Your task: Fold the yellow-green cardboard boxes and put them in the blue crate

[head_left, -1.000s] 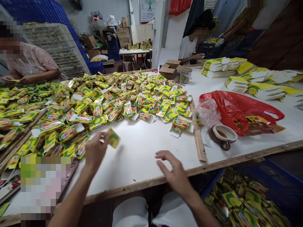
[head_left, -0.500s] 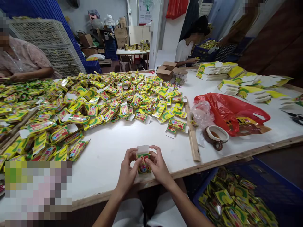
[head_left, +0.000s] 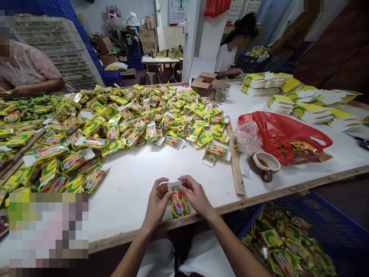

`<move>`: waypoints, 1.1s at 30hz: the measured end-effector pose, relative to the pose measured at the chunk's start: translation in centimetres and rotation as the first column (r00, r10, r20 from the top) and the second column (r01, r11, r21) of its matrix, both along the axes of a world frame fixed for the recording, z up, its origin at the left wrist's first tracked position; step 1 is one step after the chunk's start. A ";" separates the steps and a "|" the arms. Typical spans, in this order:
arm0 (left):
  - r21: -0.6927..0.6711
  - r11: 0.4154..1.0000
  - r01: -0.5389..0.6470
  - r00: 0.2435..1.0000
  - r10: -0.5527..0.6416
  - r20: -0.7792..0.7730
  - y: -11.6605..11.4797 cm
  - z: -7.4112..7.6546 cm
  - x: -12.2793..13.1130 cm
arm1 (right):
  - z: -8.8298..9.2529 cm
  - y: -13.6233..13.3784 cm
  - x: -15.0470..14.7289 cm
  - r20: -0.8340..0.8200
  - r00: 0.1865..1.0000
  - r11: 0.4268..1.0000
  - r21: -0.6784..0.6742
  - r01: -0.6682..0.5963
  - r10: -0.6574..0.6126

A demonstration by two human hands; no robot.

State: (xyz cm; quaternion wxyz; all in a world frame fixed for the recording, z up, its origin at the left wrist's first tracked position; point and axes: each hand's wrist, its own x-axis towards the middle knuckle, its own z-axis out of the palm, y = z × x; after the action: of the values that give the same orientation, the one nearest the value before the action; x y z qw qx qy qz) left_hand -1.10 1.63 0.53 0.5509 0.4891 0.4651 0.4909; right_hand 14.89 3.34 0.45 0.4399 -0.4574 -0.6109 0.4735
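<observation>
The left hand [head_left: 157, 204] and right hand [head_left: 197, 195] are gripping a small yellow-green box [head_left: 180, 204] by its white-flapped end, right there at the counter [head_left: 129, 196] edge; a heap of similar boxes [head_left: 140, 125] is lying beyond.

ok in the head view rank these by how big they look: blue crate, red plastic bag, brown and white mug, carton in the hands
1. Blue crate, partly out of frame
2. Red plastic bag
3. Brown and white mug and held carton: too alike to rank
</observation>
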 end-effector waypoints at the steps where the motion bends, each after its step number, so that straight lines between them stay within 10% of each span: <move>1: 0.007 1.000 0.000 1.000 0.000 -0.027 -0.2 0.2 0.1 | 0.2 -0.2 0.1 0.010 1.000 1.000 0.009 -0.014 0.014; 22: -0.022 0.999 -0.035 0.987 0.031 -0.161 -1.8 0.6 0.7 | 0.6 -1.2 -0.6 -0.027 0.999 0.999 -0.022 0.024 -0.024; 30: -0.030 0.993 -0.112 0.985 0.107 -0.135 -1.9 0.1 -0.2 | 8.7 -3.2 13.1 0.563 0.819 0.991 0.002 0.136 -0.113; 33: -0.052 0.993 -0.102 0.966 0.086 -0.242 -1.9 -0.2 -0.6 | 9.1 -0.2 13.2 0.535 0.832 0.985 0.002 0.172 -0.146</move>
State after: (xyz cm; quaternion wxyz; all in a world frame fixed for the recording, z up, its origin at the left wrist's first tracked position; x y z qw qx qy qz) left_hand -1.65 -0.26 0.37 0.4821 0.5044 0.5662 0.4389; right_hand 28.05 3.18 9.52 0.2801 -0.6299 -0.6577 0.3036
